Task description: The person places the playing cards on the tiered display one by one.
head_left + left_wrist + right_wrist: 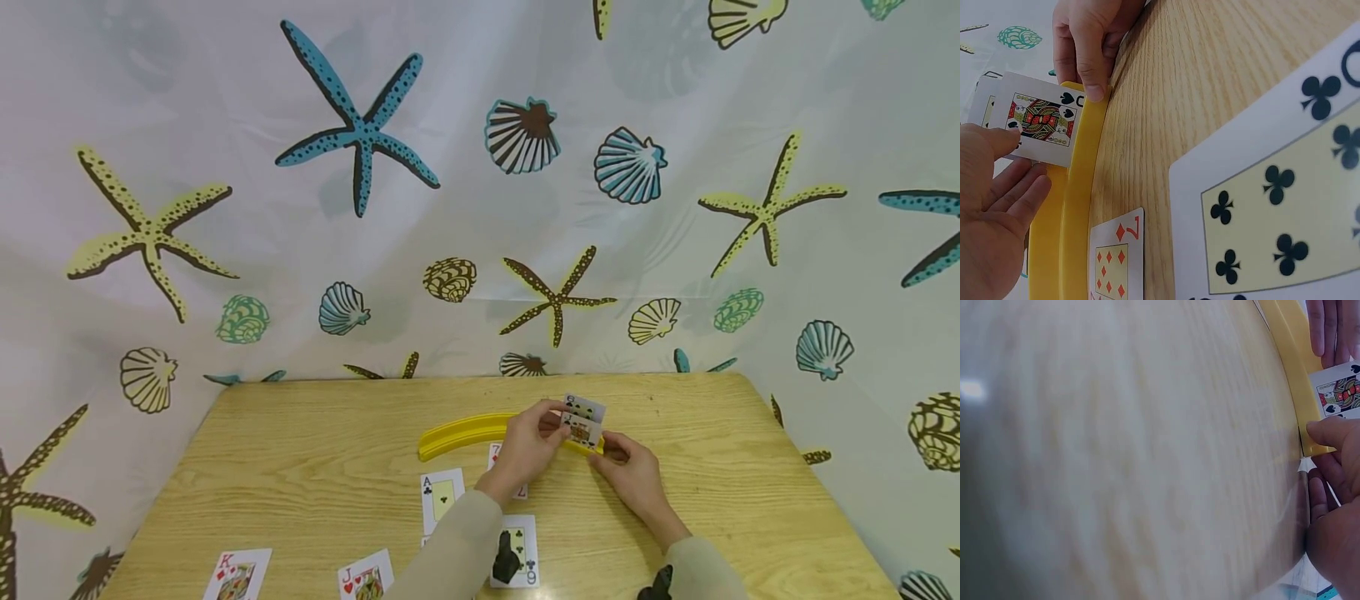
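Observation:
My left hand (528, 446) pinches a jack of spades (581, 431) at its left side, with a fingertip on the face in the left wrist view. The jack stands in the right part of a curved yellow card holder (461, 433). Behind it, a card with a yellow centre (585, 408) sticks up higher. At the holder's right end, my right hand (632, 475) grips the plastic, its thumb (1329, 432) on the front and its other fingers behind. A seven of diamonds (1113, 262) lies in front of the holder, partly hidden by my left hand in the head view.
On the wooden table (315, 467) lie an ace of clubs (442, 500) and a number card of clubs (528, 542) near my left sleeve. A king of diamonds (236, 575) and a jack of hearts (366, 577) lie at the near left. A patterned curtain (450, 217) hangs behind the table.

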Motion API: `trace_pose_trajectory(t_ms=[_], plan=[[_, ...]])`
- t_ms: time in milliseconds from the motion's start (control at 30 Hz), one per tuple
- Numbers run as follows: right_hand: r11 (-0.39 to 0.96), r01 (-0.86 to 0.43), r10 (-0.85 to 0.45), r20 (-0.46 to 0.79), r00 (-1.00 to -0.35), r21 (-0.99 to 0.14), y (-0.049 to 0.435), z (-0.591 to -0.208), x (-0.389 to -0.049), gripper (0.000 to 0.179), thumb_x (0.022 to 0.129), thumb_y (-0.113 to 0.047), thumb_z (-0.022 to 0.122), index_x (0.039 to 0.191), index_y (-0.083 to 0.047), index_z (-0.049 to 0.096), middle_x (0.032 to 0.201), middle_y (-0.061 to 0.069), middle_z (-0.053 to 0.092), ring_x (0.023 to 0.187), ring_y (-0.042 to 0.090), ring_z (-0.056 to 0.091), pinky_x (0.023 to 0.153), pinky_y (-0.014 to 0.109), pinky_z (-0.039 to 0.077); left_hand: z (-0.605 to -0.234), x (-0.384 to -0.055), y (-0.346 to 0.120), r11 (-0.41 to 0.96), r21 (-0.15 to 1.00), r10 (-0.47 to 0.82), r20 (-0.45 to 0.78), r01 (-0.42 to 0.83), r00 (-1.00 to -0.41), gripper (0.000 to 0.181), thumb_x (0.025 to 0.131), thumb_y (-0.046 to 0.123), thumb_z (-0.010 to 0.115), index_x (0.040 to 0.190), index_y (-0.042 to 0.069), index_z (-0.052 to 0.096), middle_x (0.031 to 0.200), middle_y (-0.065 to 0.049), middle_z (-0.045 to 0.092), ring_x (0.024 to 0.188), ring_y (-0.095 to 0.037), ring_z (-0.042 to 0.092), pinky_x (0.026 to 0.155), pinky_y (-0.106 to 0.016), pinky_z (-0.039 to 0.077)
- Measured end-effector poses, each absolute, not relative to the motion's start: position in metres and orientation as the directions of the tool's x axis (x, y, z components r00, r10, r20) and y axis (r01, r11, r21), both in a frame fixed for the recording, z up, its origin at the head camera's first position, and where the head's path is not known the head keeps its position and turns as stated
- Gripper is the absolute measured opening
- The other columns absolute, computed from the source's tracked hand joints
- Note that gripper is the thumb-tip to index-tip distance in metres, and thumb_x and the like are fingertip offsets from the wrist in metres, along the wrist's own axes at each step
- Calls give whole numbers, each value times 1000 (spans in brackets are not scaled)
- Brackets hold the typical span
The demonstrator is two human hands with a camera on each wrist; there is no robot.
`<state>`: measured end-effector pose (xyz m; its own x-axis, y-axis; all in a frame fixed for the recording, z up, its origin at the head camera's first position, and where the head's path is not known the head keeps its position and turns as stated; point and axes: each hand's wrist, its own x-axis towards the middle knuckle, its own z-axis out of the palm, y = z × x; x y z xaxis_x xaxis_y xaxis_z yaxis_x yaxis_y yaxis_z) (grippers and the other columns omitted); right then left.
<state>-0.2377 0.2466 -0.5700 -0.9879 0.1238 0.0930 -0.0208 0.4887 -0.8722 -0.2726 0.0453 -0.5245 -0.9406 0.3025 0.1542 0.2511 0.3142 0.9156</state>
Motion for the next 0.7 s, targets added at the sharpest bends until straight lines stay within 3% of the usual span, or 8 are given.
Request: trace_pose_trajectory(t_ms=[333, 700], plan=[[488, -12, 128, 85, -988, -873, 246, -569, -238, 47, 95, -11, 80, 136, 5, 66, 126, 24, 73, 109, 33, 74, 92, 40, 62, -519, -275, 29, 406, 859, 323, 184, 311, -928, 33, 101, 13, 73, 134, 11, 67, 111, -10, 74, 105, -25, 73, 93, -39, 62], [502, -12, 123, 85, -989, -865, 247, -570, -237, 49, 95, -12, 80, 138, 5, 65, 127, 24, 72, 111, 33, 73, 92, 38, 62, -513, -270, -1, 419, 842, 362, 189, 340, -913, 34, 102, 16, 71, 136, 10, 67, 116, -11, 75, 108, -27, 73, 93, -42, 62]])
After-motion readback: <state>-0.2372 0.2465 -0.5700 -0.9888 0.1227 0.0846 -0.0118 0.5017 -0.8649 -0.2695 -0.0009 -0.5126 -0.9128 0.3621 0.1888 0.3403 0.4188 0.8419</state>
